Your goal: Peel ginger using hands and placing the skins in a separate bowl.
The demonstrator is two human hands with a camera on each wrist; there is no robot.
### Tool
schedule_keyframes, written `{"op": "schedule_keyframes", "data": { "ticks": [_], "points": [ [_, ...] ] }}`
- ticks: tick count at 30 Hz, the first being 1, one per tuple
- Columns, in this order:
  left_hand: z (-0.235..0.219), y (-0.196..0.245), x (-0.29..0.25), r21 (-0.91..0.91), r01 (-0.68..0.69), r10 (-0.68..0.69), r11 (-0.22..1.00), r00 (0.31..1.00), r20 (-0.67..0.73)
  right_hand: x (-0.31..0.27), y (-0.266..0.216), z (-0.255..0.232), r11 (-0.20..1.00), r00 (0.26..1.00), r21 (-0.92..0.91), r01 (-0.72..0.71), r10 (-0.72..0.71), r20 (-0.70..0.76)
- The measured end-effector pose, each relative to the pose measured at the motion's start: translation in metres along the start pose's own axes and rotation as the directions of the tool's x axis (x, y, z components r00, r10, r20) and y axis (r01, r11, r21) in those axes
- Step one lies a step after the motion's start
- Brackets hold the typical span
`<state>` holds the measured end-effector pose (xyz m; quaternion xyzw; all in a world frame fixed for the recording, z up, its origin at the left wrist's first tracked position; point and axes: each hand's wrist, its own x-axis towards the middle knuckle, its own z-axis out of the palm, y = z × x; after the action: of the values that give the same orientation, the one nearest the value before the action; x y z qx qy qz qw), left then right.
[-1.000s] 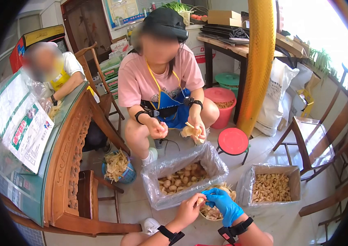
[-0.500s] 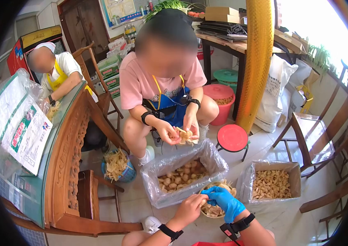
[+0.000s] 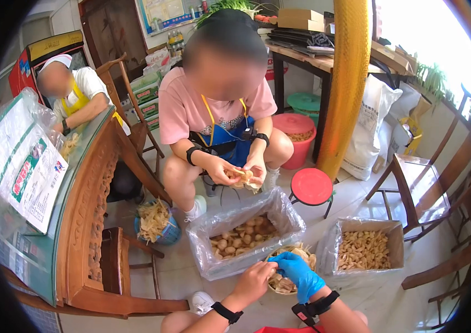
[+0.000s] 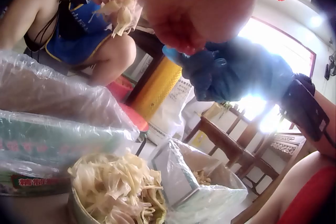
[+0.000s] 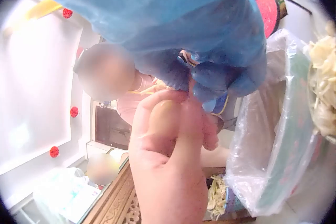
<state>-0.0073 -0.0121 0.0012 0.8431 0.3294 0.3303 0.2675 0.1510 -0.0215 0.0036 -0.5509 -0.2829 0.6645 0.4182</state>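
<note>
The bare left hand (image 3: 251, 284) curls round a pale clove (image 5: 165, 119), visible among its fingers in the right wrist view. Against its fingertips is the right hand (image 3: 302, 276) in a blue glove, its fingers bent and pinching a small thing (image 5: 185, 56) that is mostly covered. Both hands are above a round basket of papery peels (image 4: 113, 187). A plastic-lined box of whole bulbs (image 3: 238, 244) lies beyond the left hand, and a lined box of loose cloves (image 3: 364, 250) stands to the right.
Opposite, a person in a pink shirt (image 3: 216, 111) handles peels over the bulb box. Another person (image 3: 83, 89) leans at a glass-topped table (image 3: 80, 144). A red stool (image 3: 310, 186), a blue basket of peels (image 3: 158, 223) and a wooden chair (image 3: 418, 183) stand around.
The clove seen at the left fingertips a second ago is now covered in the head view. The person opposite has brought both hands together on the peels and lowered the head.
</note>
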Motion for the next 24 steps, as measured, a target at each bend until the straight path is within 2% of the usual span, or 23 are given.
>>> {"op": "schedule_keyframes", "data": {
  "ticks": [1,3,10,12,15,16,18,19,21,22,24],
  "points": [
    [0.001,0.000,0.000,-0.005,-0.001,0.001,1.000,1.000,-0.009,0.003,0.005,-0.001,1.000,1.000,-0.010,0.002,-0.002,-0.001],
    [0.001,0.000,0.001,0.007,-0.008,0.008,1.000,1.000,-0.017,0.011,0.018,-0.003,0.994,0.994,-0.021,0.109,-0.110,-0.008],
    [0.002,0.003,0.000,0.011,0.031,-0.031,0.999,1.000,0.005,0.010,0.020,-0.003,0.987,0.990,-0.073,0.144,-0.144,0.003],
    [0.005,0.006,-0.001,-0.125,0.196,-0.202,0.973,0.978,-0.042,0.014,0.023,-0.003,0.987,0.987,0.020,0.159,-0.159,-0.038],
    [0.004,0.009,0.002,-0.190,0.255,-0.272,0.948,0.960,-0.069,0.004,0.009,0.000,0.993,0.997,0.093,0.077,-0.074,-0.031],
    [0.004,0.009,0.002,-0.190,0.255,-0.272,0.948,0.960,-0.068,0.004,0.006,-0.001,0.993,0.997,0.094,0.077,-0.074,-0.031],
    [0.004,0.007,0.003,-0.075,0.092,-0.102,0.993,0.985,-0.143,0.003,0.003,-0.003,0.993,1.000,0.122,0.010,-0.007,-0.023],
    [0.003,0.009,0.003,-0.075,0.092,-0.102,0.993,0.984,-0.143,0.002,0.002,-0.004,0.993,1.000,0.122,0.010,-0.007,-0.022],
    [0.004,0.013,0.002,-0.164,0.257,-0.277,0.952,0.955,-0.107,0.001,0.001,-0.005,0.985,0.986,0.137,0.106,-0.087,-0.139],
    [0.005,0.012,0.002,-0.164,0.258,-0.277,0.952,0.955,-0.109,0.002,0.001,-0.005,0.985,0.987,0.135,0.106,-0.087,-0.138],
    [0.008,0.006,0.001,-0.403,0.411,-0.478,0.818,0.875,-0.076,0.003,0.001,-0.005,0.972,0.955,0.040,0.230,-0.218,-0.202]
  ]
}}
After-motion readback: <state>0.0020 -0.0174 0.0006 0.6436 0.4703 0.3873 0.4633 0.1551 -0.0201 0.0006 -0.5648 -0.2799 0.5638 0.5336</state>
